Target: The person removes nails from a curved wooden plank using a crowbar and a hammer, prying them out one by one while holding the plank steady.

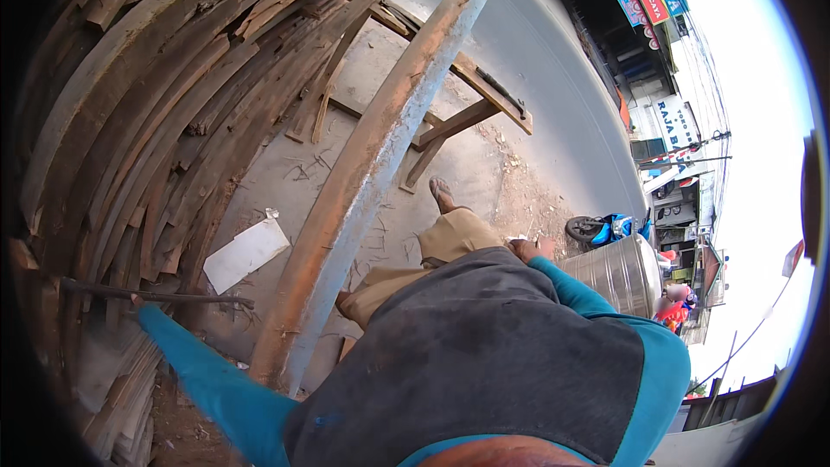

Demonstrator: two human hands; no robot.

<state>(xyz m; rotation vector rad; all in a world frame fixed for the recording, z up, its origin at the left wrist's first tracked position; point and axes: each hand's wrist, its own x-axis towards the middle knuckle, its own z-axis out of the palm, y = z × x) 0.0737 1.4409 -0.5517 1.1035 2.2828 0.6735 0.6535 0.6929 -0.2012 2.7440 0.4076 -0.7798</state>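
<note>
My left hand (pixel 137 301) is closed around a long dark crowbar (pixel 194 297), held out low to the left beside the stacked planks. The bar's hooked end points toward a long wooden beam (pixel 367 164). This beam has flaking blue paint along one side and bare brown wood on top. It slants in front of me, its far part resting on a low wooden trestle (pixel 471 117). Close to my tan trousers, my right hand (pixel 524 249) hangs by the leg, away from the beam. Its fingers are too small and partly hidden to make out.
A big pile of old planks (pixel 164 78) fills the left. On the trestle lies a dark tool (pixel 500 89). A white sheet (pixel 246 255) and scattered bent nails lie on the ground. A large metal drum (pixel 618 275) and blue motorbike (pixel 609 229) stand right, beside the road (pixel 553 95).
</note>
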